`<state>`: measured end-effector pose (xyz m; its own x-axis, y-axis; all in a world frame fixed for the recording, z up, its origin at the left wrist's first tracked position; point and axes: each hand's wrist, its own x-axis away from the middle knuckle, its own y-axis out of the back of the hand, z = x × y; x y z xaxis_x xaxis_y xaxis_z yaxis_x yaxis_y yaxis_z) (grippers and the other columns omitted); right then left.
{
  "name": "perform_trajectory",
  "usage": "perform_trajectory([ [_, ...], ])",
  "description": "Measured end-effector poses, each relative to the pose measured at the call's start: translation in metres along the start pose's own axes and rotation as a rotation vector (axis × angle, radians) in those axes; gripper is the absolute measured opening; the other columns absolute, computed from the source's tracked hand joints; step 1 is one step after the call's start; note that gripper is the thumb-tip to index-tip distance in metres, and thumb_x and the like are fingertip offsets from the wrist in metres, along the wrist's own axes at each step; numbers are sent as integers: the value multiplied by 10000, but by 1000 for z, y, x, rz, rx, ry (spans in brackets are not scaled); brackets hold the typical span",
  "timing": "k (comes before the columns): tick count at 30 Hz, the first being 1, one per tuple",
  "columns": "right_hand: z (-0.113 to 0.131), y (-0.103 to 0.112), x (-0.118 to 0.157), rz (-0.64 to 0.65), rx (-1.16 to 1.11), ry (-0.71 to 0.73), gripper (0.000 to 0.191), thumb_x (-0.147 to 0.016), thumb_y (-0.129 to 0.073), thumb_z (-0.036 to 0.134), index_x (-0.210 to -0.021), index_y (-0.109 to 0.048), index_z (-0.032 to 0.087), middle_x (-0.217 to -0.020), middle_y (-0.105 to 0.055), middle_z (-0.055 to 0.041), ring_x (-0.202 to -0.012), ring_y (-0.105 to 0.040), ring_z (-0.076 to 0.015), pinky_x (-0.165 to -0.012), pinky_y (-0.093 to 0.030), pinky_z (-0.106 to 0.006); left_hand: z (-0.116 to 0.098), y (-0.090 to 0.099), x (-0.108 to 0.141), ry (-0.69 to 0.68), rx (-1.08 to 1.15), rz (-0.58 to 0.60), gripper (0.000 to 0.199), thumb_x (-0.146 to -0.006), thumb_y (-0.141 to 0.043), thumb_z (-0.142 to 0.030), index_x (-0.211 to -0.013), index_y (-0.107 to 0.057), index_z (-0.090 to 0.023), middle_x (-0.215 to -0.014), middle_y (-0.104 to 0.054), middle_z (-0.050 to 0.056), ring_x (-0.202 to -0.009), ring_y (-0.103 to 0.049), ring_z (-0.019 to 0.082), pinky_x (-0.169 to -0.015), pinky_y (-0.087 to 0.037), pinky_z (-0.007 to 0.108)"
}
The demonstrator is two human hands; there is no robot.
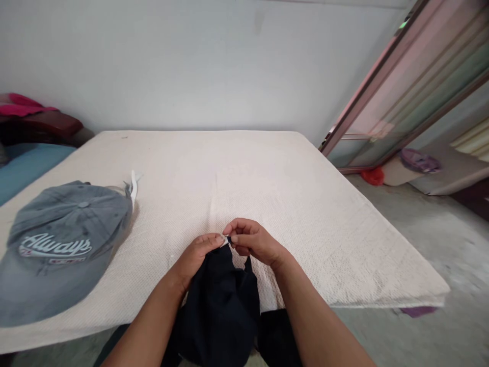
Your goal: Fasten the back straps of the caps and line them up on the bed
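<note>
A dark navy fabric piece [219,311] hangs from my hands at the table's near edge, its lower part over my lap. It looks soft, with a curved gap near its upper right side. My left hand [200,253] pinches its upper edge, where a small white strip [224,241] shows at the thumb. Close against it, my right hand [250,238] has thumb and index finger pinched on a narrow dark end of the same fabric. The exact detail between the fingertips is too small to make out.
To the left lies a grey cap [72,229] with "Always" lettering, a white strip [134,188] sticking up behind it. A cream textured cover [267,168] spreads over the table up to the wall. Sliding glass doors [382,102] stand at right.
</note>
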<state>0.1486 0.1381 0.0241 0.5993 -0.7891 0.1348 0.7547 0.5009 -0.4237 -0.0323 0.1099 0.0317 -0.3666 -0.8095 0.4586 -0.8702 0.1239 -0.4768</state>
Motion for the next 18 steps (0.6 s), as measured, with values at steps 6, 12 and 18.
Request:
perform_trajectory([
  [6, 1, -2, 3, 42, -5, -95, 244, -767, -704, 315, -951, -643, 167, -758, -599, -6, -638, -537, -93, -567, -394, -217, -10, 3, -1, 25, 294, -126, 210, -785, -621, -353, -700, -663, -164, -587, -640, 24, -523, -587, 157, -542, -489, 277],
  [12, 0, 8, -1, -242, -227, 9, 267, -669, -776, 263, -886, -652, 171, -834, -649, -19, -705, -597, -117, -690, -460, -260, -12, 7, -4, 112, 227, -36, 437, -768, -557, -582, -791, -696, -169, -678, -693, 94, -738, -666, 269, -659, -532, 371],
  [18, 5, 19, -5, -544, -332, 190, 245, -653, -767, 303, -833, -658, 176, -830, -665, -14, -713, -599, -128, -720, -471, -268, 1, 2, 5, 203, 204, -31, 186, -737, -670, -381, -715, -699, -199, -644, -702, 59, -800, -673, 273, -715, -533, 375],
])
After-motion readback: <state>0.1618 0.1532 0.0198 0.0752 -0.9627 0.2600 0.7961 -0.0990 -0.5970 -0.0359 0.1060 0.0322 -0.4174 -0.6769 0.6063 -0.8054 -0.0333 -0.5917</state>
